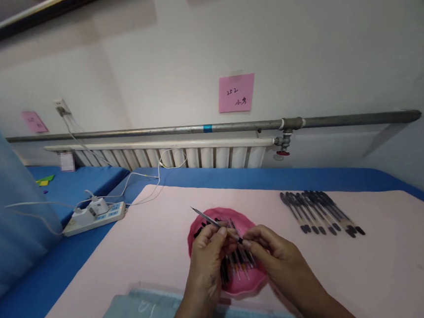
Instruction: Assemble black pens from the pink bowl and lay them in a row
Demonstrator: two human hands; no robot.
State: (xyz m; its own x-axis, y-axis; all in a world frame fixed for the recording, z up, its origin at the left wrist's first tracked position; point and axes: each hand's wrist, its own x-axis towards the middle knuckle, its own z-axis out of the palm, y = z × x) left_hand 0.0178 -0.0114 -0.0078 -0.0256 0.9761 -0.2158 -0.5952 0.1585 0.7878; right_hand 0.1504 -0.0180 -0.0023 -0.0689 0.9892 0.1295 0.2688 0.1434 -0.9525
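Above a pink scalloped dish (192,230), my left hand (208,261) is closed around the clear barrel of a gel pen (206,217). The pen's bare tip points up and to the left. At its rear end, the fingertips of my right hand (280,254) pinch by a small dark piece; how much of that end they cover is hidden. Under both hands, the dish holds several clear tubes and refills (239,265) and black caps (202,226), partly covered by my fingers.
Several capped black pens (319,214) lie in a row on the pink table sheet (391,257) at right. Light-blue cloth (136,314) lies in front. A power strip (109,215) with white cables is at left; a radiator (204,157) runs along the wall.
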